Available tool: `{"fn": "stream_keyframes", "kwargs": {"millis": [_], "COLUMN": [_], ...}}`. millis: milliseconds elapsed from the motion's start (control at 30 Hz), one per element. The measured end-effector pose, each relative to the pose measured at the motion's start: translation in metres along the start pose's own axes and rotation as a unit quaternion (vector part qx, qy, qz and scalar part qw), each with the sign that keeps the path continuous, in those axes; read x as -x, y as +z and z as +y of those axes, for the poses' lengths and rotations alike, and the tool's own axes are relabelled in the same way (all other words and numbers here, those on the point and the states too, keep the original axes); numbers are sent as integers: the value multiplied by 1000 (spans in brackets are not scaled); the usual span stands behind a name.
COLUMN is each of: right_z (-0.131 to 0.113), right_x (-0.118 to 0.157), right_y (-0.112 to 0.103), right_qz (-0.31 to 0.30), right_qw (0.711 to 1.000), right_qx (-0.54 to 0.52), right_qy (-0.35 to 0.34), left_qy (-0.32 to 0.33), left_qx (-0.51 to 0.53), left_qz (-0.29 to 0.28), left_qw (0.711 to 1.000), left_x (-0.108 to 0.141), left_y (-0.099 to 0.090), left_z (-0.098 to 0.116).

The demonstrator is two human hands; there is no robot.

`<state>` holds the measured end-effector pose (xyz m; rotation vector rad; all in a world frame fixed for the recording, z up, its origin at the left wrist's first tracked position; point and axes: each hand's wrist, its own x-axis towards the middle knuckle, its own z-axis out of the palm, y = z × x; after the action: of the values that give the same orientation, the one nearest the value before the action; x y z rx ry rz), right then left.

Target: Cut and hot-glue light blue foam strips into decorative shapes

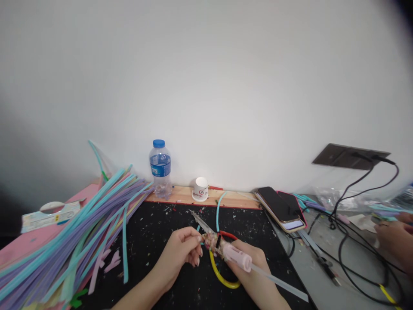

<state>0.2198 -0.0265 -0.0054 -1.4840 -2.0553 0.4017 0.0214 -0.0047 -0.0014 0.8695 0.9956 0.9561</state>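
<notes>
My right hand [254,269] is closed around a pale pink glue gun [237,257], and a translucent glue stick [280,282] juts from its back end. The gun's front is crusted with coloured bits and points at my left hand [183,247]. My left fingers are pinched together right by the nozzle; a hint of turquoise shows there, but what they hold is too small to make out. Scissors [222,280] with a yellow and red handle lie beneath the gun, blades pointing away. Beyond them, a turquoise pipe cleaner [218,211] rests on the black mat [155,241].
At left a large bundle of pastel pipe cleaners [93,232] spreads over a pink surface. A water bottle [160,170] and paper cup [200,189] stand by the wall. Phones [280,209] and black cables [342,241] lie right; another person's hand [395,234] is at the far right.
</notes>
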Motion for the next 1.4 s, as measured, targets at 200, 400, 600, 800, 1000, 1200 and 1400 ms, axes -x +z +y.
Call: {"fn": "stream_keyframes", "kwargs": {"millis": [200, 400, 600, 800, 1000, 1200, 1400], "right_z": [-3, -9, -13, -15, -16, -8, 1], "right_x": [0, -1, -2, -4, -9, -8, -4], "right_y": [-1, -2, -5, -3, -9, -14, -8], "right_qz": [8, -3, -8, 2, 60, 124, 111], "right_qw": [1000, 997, 990, 986, 981, 977, 980], "right_qx": [-15, -68, -136, -158, -178, -144, -129], "right_qy": [-10, 21, 47, 62, 50, 98, 98], "left_qy": [-108, -186, -220, -226, -205, -30, 91], "left_qx": [202, 275, 296, 267, 147, 71, -90], "left_qz": [-50, -83, -104, -118, -177, -117, 6], "left_qw": [972, 940, 924, 929, 951, 990, 992], "left_x": [-2, -4, -6, -4, 9, 1, -13], "left_y": [-7, -15, -18, -14, 15, 5, -14], "left_z": [1, -1, -1, 0, -10, -4, 2]}}
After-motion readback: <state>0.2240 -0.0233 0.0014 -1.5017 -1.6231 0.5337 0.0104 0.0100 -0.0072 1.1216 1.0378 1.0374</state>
